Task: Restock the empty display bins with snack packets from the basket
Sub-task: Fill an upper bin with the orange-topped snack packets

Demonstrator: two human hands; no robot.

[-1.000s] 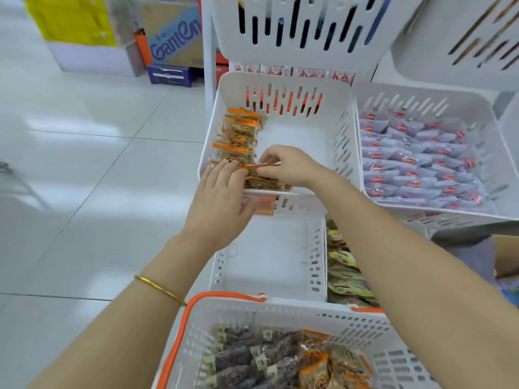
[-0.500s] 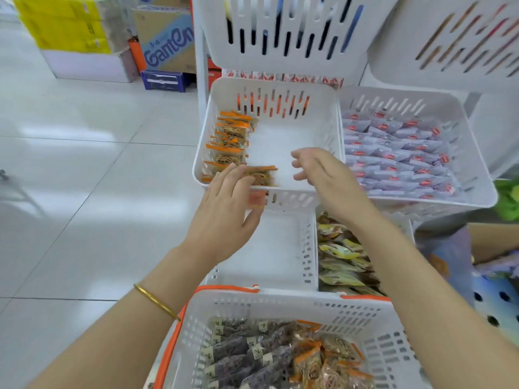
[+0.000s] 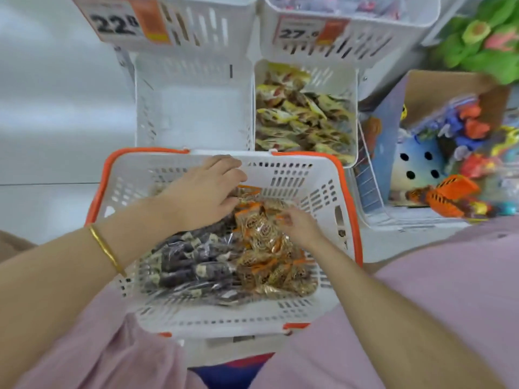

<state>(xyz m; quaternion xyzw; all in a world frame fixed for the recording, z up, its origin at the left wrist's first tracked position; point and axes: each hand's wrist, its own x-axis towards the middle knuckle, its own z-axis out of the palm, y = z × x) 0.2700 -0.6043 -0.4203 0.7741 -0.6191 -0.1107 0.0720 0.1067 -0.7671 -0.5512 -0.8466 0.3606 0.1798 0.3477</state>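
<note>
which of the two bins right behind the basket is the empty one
The left bin, below the 22 price tag: its white floor is bare. The right bin beside it is full of yellow packets.

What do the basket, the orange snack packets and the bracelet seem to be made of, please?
Basket: moulded plastic, matte white with an orange rim, judging by its slotted walls. Orange snack packets: thin clear film, glossy, crinkled with glints. Bracelet: probably metal, gold-coloured and shiny.
</note>
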